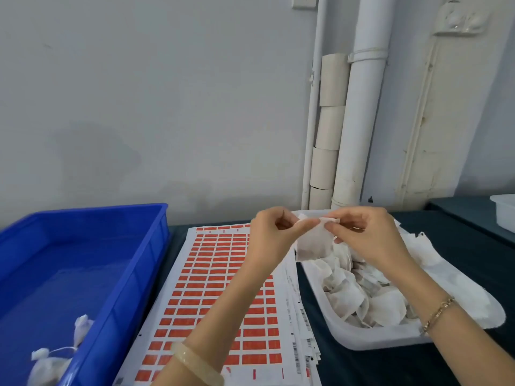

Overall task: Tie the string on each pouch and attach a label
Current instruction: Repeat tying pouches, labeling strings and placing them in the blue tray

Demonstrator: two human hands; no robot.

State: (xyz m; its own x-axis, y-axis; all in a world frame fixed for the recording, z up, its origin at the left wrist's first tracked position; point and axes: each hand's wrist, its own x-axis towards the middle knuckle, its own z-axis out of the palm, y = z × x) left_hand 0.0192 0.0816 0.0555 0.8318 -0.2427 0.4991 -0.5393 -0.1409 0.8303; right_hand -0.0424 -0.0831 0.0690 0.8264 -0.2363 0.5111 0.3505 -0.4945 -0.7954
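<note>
Hands: we see left hand [271, 235], right hand [362, 235] both pinching pouch [313, 243], frame centre.
Lower right: tray [362, 342], more pouches [348, 298].

The blue bin [133, 274] at lower left is glossy moulded plastic. The label sheets [211, 288] in the lower centre are matt white paper with flat orange print. The white tray [370, 342] at lower right looks like smooth, faintly shiny plastic, and the pouches [348, 296] in it like thin, crinkled, translucent fibrous cloth.
</note>
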